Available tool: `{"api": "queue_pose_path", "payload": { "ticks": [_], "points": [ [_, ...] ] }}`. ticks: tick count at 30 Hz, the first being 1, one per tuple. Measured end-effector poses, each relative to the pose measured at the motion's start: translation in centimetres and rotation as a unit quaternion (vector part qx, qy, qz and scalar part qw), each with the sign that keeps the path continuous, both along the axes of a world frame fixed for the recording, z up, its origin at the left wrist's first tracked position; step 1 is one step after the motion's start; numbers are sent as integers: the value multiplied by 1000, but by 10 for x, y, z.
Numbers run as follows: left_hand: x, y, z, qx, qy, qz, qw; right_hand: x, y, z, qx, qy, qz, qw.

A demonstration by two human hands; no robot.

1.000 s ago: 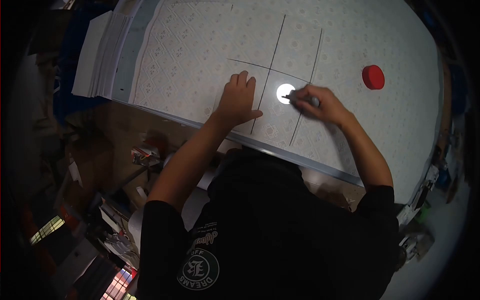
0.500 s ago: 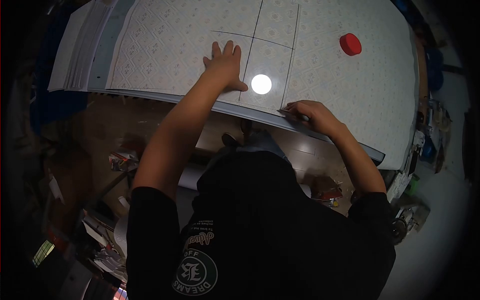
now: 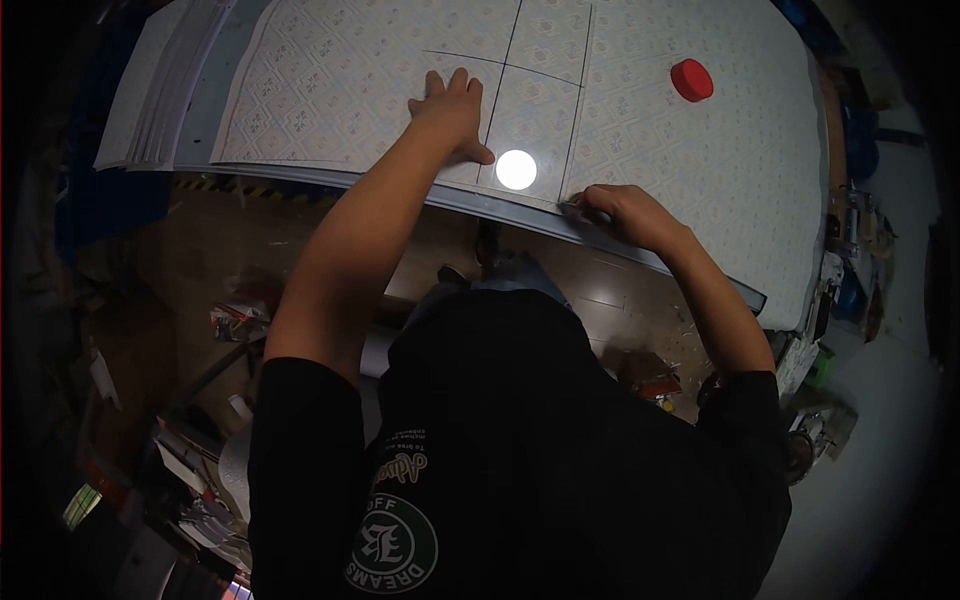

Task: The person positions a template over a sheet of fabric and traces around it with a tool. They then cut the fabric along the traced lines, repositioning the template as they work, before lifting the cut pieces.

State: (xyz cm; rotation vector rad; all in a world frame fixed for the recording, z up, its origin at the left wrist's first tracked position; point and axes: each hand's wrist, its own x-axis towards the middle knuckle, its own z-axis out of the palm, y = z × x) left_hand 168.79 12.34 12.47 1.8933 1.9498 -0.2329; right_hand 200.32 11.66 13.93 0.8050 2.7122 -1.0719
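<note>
Covering most of the counter (image 3: 222, 85), a large pale sheet with a faint printed geometric pattern (image 3: 330, 85) lies flat beneath a red round lid-like object (image 3: 691, 81) and spreads to both sides of it. A grey metallic edge strip (image 3: 500, 212) runs along the wearer's side of the counter, nearer the body than the red lid. Beyond that strip, the brownish floor (image 3: 610, 290) carries scattered scraps, and the surrounding room is dim.

The left hand (image 3: 452, 118) rests palm down on the sheet, well to the left of the red lid, fingers spread and thumb out to the side, gripping nothing. The right hand (image 3: 628, 215) is bent by the counter edge, bodyward and slightly left of the lid, its fingers curled around a small dark slim tool (image 3: 568, 206), mostly hidden; exactly what it is cannot be told.

Counted, there are one red lid, one tool, three dark thin lines (image 3: 578, 100) and one bright white round spot (image 3: 516, 169), the lines and spot all left of the lid. Farthest left of it stands one stack of white sheets (image 3: 150, 90), too tightly layered to number.
</note>
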Motion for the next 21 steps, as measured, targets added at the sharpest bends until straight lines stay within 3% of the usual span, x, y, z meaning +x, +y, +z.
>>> {"api": "queue_pose_path", "payload": {
  "ticks": [8, 12, 19, 21],
  "points": [
    [2, 2, -1, -6, 16, -11, 1000, 0, 1, -10, 42, 5, 5, 999],
    [1, 1, -4, -1, 27, -24, 999, 1, -7, -27, 46, 103, 8, 994],
    [-8, 1, 0, 14, 52, -49, 997, -86, -16, -39, 106, 170, 18, 980],
    [-22, 5, 1, -6, 57, -109, 992, -93, -15, -34, 101, 151, 16, 983]
  ]
}}
